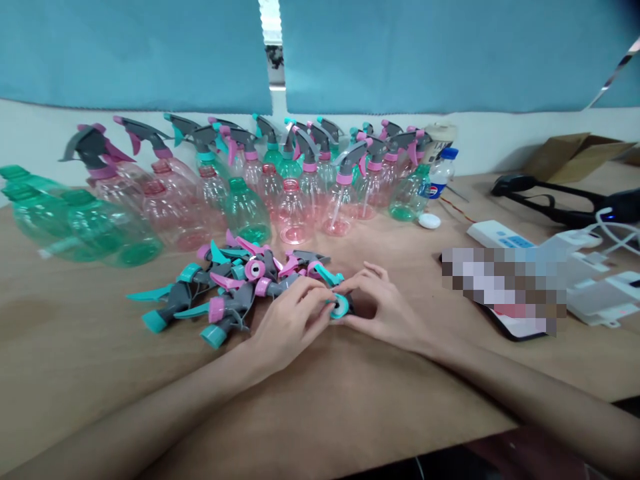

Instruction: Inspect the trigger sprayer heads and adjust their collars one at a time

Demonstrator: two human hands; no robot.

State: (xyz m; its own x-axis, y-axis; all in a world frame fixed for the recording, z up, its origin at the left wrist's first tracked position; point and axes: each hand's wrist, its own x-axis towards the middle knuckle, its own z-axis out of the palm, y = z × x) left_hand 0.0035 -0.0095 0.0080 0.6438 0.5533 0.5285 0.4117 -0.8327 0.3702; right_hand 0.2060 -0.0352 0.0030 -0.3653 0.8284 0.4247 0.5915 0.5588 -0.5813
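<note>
The spray head [351, 306], pinched by the right hand [395, 315] beside the pile [230, 309] on the tabletop [320, 413], is best kept steady while its teal collar [341, 307] is lightly pinched by the left hand [293, 321].

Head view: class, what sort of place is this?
Probably a small workshop bench: bottles in rows, a heap of loose spray heads, and two hands on one spray head.
</note>
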